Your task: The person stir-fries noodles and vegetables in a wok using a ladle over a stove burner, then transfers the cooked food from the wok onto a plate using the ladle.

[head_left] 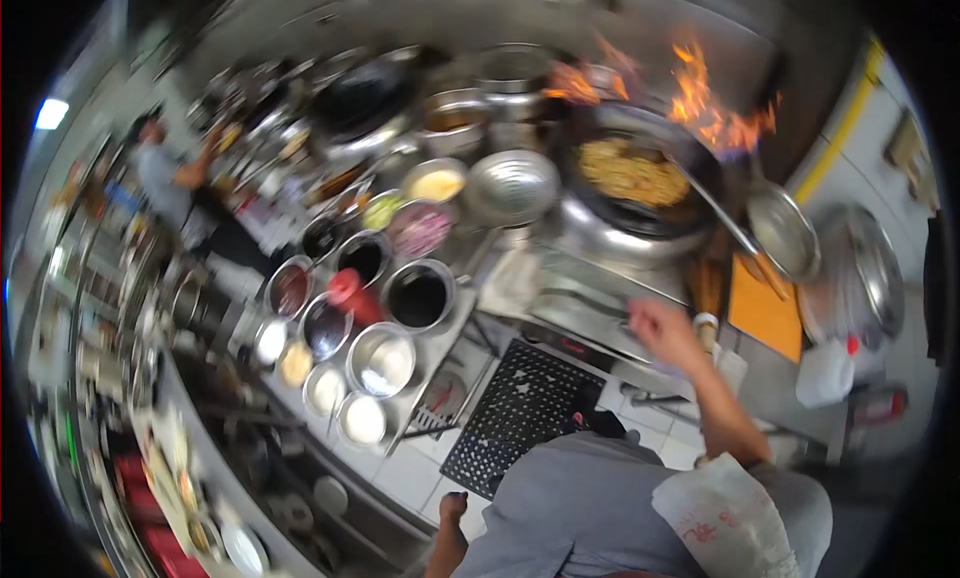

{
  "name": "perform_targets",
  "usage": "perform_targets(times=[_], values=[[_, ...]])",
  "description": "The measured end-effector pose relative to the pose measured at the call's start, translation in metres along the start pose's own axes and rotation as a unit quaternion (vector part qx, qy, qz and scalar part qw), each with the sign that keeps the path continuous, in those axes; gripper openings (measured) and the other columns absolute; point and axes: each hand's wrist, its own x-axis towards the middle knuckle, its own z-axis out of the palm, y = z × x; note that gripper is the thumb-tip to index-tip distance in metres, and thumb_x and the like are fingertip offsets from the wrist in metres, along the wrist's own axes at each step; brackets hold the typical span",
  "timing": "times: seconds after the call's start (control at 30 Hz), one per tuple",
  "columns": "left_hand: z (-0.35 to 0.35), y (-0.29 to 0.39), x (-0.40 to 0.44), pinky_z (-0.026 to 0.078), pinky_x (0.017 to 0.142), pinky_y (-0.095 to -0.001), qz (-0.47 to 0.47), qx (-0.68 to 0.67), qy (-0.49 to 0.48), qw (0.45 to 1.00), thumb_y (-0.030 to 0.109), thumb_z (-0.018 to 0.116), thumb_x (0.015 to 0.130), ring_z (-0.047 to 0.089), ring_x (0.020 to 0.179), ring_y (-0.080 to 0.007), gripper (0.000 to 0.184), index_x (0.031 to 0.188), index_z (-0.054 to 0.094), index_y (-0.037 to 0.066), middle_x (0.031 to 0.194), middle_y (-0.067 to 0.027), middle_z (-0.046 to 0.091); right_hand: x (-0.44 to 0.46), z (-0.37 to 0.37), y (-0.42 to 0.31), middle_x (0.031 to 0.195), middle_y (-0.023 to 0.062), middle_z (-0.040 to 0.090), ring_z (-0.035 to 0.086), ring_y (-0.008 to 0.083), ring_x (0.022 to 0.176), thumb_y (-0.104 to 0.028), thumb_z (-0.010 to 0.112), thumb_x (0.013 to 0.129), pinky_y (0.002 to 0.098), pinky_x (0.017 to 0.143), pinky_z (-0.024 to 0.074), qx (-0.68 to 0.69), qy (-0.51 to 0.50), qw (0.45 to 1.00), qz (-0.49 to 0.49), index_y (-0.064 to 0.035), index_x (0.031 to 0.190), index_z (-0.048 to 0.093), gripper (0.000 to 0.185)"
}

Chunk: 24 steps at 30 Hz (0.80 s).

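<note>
Had right hand (660, 328) before round black metal wok (640, 220) of yellow-brown food (632, 174), left hand (453, 510) low; couldn't tell either grip.

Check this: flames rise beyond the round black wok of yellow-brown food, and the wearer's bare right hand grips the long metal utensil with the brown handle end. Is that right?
Not the grip: the head view shows the bare right hand apart from the long metal utensil, left of its brown handle end. Flames do rise beyond the round black wok of yellow-brown food.
</note>
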Motion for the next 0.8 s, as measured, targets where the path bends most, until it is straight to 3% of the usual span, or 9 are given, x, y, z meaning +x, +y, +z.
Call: perform_targets(times=[0.1,0.2,0.27,0.33,0.47,0.57,0.7,0.73,0.8], values=[[-0.022,0.063,0.046,0.055,0.078,-0.0553,0.185,0.083,0.058,0.978,0.031,0.051,0.100,0.069,0.092,-0.0438,0.037,0.092,0.072,0.002,0.098,-0.0270,0.072,0.051,-0.118,0.018,0.105,0.0186,0.066,0.065,0.0389,0.095,-0.011,0.066,0.092,0.0460,0.082,0.0531,-0.201,0.168,0.964,0.037,-0.0044,0.118,0.066,0.026],[-0.145,0.270,0.042,0.055,0.086,-0.0496,0.129,-0.147,0.073,0.978,0.035,0.065,0.097,0.069,0.098,-0.0439,0.037,0.112,0.070,0.001,0.101,-0.0252,0.072,0.060,-0.182,0.067,0.120,0.0215,0.063,0.061,0.0427,0.112,-0.016,0.067,0.092,0.0494,0.091,0.0525,-0.378,0.091,0.909,0.153,-0.0068,0.146,0.049,0.057],[-0.223,0.389,0.040,0.052,0.094,-0.0475,0.222,-0.165,0.064,0.959,0.028,0.068,0.097,0.067,0.109,-0.0409,0.039,0.124,0.065,-0.001,0.116,-0.0255,0.069,0.065,-0.191,0.100,0.120,0.0273,0.064,0.063,0.0455,0.113,-0.019,0.067,0.093,0.0531,0.091,0.0521,-0.370,-0.007,0.894,0.254,-0.0058,0.150,0.043,0.063],[-0.267,0.478,0.053,0.048,0.100,-0.0481,0.405,-0.146,0.222,0.875,0.021,0.071,0.095,0.060,0.117,-0.0442,0.052,0.138,0.056,-0.004,0.126,-0.0277,0.062,0.075,-0.193,0.105,0.109,0.0331,0.067,0.066,0.0480,0.106,-0.017,0.065,0.093,0.0577,0.090,0.0509,-0.323,-0.101,0.885,0.319,-0.0049,0.137,0.049,0.048],[-0.362,0.629,0.049,0.045,0.101,-0.0472,0.545,-0.063,0.359,0.755,0.023,0.077,0.090,0.055,0.121,-0.0420,0.057,0.137,0.057,-0.001,0.127,-0.0247,0.059,0.049,-0.234,0.088,0.105,0.0274,0.070,0.066,0.0458,0.104,-0.011,0.064,0.094,0.0559,0.089,0.0511,-0.256,-0.083,0.920,0.284,-0.0069,0.134,0.053,0.042],[-0.360,0.670,0.083,0.047,0.090,-0.0478,0.555,-0.020,0.269,0.787,0.021,0.076,0.090,0.057,0.107,-0.0397,0.032,0.113,0.066,0.001,0.108,-0.0196,0.063,0.041,-0.243,0.104,0.112,0.0255,0.070,0.065,0.0472,0.104,-0.010,0.064,0.094,0.0546,0.091,0.0507,-0.271,0.012,0.943,0.194,-0.0082,0.142,0.053,0.049],[-0.355,0.662,0.081,0.044,0.078,-0.0503,0.582,-0.051,0.247,0.773,0.019,0.073,0.091,0.055,0.091,-0.0374,0.017,0.087,0.066,0.004,0.089,-0.0146,0.061,0.024,-0.297,0.107,0.137,0.0139,0.066,0.064,0.0262,0.122,-0.007,0.064,0.096,0.0389,0.101,0.0508,-0.115,-0.074,0.978,0.161,-0.0069,0.148,0.053,0.054],[-0.364,0.663,0.061,0.044,0.077,-0.0499,0.585,-0.056,0.261,0.766,0.019,0.071,0.092,0.055,0.091,-0.0379,0.016,0.090,0.067,0.005,0.090,-0.0151,0.061,0.029,-0.308,0.088,0.145,0.0113,0.062,0.058,0.0245,0.131,-0.011,0.062,0.097,0.0368,0.111,0.0438,0.002,-0.118,0.957,0.264,-0.0101,0.152,0.050,0.056],[-0.362,0.667,0.060,0.044,0.078,-0.0492,0.580,-0.066,0.268,0.766,0.018,0.070,0.094,0.056,0.090,-0.0382,0.015,0.093,0.067,0.003,0.091,-0.0158,0.062,0.041,-0.302,0.081,0.143,0.0123,0.063,0.060,0.0262,0.128,-0.013,0.063,0.097,0.0370,0.109,0.0448,-0.065,-0.152,0.956,0.242,-0.0112,0.151,0.051,0.056]])
